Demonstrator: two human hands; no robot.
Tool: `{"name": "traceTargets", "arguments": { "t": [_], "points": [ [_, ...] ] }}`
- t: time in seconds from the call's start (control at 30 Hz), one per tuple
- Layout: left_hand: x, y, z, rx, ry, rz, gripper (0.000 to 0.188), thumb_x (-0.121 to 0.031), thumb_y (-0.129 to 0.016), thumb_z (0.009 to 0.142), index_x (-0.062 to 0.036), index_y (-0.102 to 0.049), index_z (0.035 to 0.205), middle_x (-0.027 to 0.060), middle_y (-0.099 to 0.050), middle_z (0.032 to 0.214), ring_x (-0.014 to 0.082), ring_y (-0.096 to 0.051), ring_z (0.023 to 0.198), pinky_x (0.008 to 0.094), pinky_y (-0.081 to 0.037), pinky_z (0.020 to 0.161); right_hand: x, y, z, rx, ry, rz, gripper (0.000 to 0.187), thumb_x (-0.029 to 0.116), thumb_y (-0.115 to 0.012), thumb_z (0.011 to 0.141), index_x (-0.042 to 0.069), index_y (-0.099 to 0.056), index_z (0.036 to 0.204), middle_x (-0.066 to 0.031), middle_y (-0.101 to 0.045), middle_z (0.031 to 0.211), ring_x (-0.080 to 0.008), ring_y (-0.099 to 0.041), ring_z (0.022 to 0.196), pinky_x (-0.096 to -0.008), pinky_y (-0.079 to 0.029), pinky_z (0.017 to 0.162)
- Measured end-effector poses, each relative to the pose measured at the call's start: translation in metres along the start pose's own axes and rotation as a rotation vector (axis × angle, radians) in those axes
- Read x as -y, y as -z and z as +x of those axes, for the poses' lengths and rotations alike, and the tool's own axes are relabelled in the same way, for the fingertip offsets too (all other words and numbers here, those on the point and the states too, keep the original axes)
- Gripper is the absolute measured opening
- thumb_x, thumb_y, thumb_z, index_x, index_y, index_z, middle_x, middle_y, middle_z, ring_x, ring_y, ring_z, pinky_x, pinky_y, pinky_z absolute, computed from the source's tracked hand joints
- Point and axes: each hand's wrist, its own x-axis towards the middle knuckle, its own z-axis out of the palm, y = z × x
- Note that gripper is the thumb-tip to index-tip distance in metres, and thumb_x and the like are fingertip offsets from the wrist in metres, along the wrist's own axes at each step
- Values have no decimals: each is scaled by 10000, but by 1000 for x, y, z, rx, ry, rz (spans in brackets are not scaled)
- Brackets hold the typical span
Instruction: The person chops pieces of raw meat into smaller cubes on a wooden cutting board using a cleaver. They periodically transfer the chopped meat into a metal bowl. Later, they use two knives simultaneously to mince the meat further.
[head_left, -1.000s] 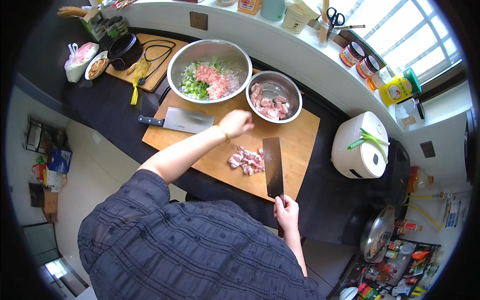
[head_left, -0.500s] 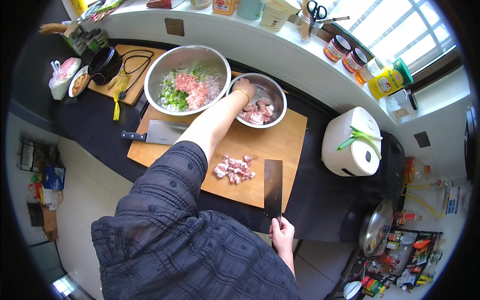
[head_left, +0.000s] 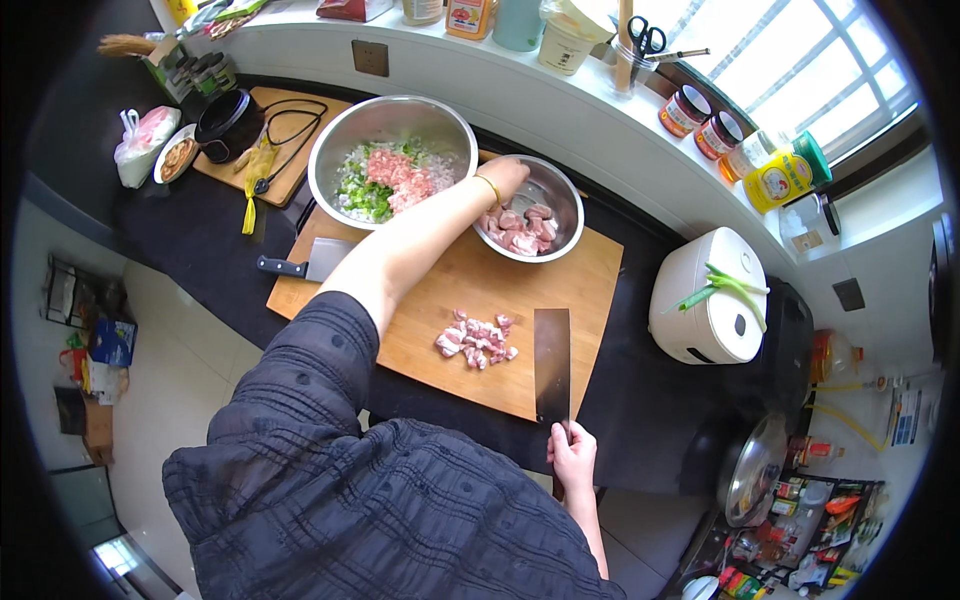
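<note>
Diced meat lies on the wooden cutting board, the left hand, finger spread not determinable, hangs over the steel bowl of meat chunks, apparently a retrieval step requiring a firm pinch, and the right hand grips a cleaver.

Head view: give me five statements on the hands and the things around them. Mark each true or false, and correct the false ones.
1. The right hand holds a cleaver. True.
2. A pile of chopped meat lies on the wooden cutting board. True.
3. The left hand rests on that pile. False: it is at the smaller steel bowl.
4. The scallion lies on the white rice cooker. True.
5. The larger steel bowl is empty. False: it contains minced meat and chopped greens.
</note>
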Motion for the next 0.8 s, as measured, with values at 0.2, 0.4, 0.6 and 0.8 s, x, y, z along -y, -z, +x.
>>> {"name": "traceTargets", "arguments": {
  "t": [0.2,0.4,0.6,0.8],
  "points": [
    [-14,-50,3,130,135,217,248,-146,-523,793,-104,-587,1029,102,-522,1126,276,-479,1082,404,-401,848,2,-10,-3,-5,-20,-29,268,127,-546,850,41,-472,608,13,-471,499,-43,-434,420,-204,-347,392],
    [-14,-25,24,212,204,144,312,-177,-688,674,-77,-648,967,116,-597,1057,269,-554,1006,371,-441,825,-14,5,-25,-44,-56,14,236,136,-538,858,31,-497,650,7,-488,517,-47,-445,428,-203,-357,394],
    [-20,47,-6,49,280,-543,171,-112,-600,787,9,-601,909,93,-653,860,171,-636,768,296,-502,663,-13,10,-19,-26,-41,54,256,136,-530,858,49,-480,623,7,-484,512,-57,-449,417,-206,-362,386],
    [-39,64,-62,51,414,-1270,169,-98,-541,849,6,-515,981,66,-601,900,132,-621,722,250,-512,585,7,-6,3,63,34,8,257,126,-520,861,41,-479,621,-4,-485,506,-63,-447,400,-207,-359,381]
  ]
}}
